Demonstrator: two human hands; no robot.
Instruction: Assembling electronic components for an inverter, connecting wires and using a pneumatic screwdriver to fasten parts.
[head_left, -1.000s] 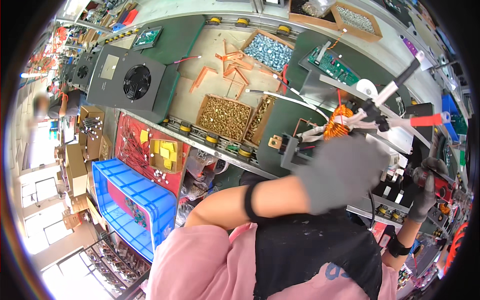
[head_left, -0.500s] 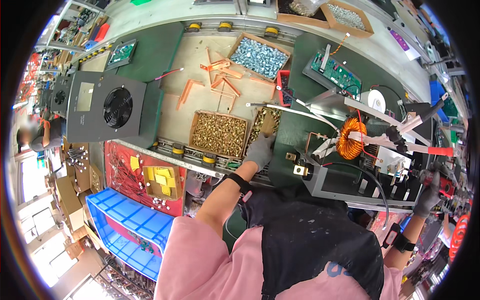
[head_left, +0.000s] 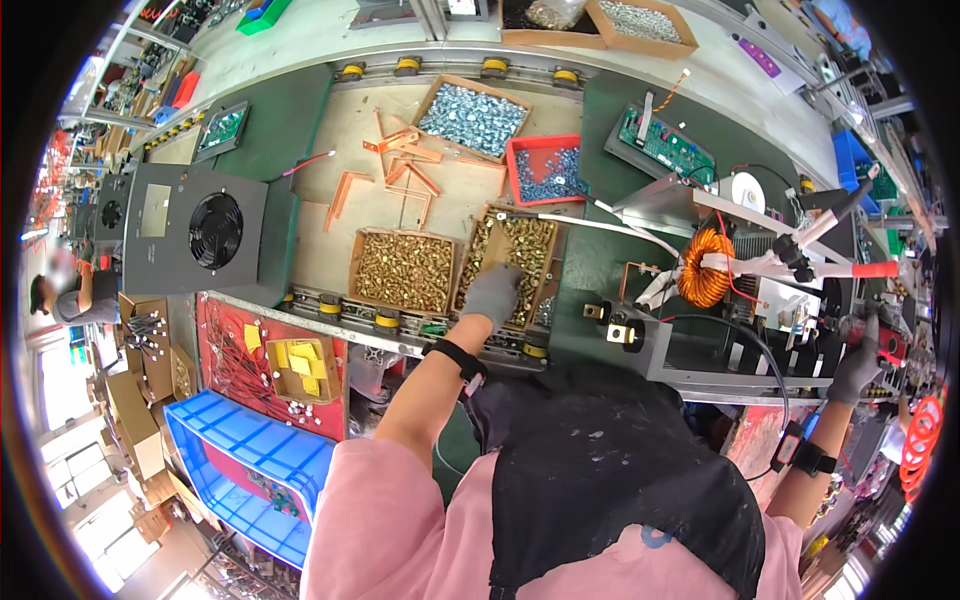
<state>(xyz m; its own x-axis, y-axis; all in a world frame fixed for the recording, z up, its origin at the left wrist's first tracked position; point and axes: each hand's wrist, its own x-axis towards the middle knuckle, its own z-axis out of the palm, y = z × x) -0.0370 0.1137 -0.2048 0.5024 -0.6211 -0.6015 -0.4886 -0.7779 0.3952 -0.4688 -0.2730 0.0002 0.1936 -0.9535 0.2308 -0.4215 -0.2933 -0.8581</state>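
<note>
My left hand (head_left: 495,292), in a grey glove, reaches into the right-hand cardboard box of brass-coloured bolts (head_left: 530,240). Its fingers are curled down and their tips are hidden, so what they hold cannot be made out. A tan cardboard piece (head_left: 503,248) lies in that box just beyond the fingers. At the far right, my gloved right hand (head_left: 855,372) is closed around a red and black power tool (head_left: 885,345). That tool is beside an open electrical unit with an orange wire-wound coil (head_left: 706,268) and thick white cables.
Another bolt box (head_left: 403,272) stands to the left. Beyond are copper strips (head_left: 405,160), a box of silvery fasteners (head_left: 473,118) and a red tray of screws (head_left: 548,170). A fan-cooled grey unit (head_left: 195,230) stands left, above a blue crate (head_left: 250,460). A circuit board (head_left: 665,145) lies back right.
The boxes and the green board on the right have drawn apart, uncovering the red tray and more of the right bolt box. My left hand has shifted left with that box; the right still grips the tool.
</note>
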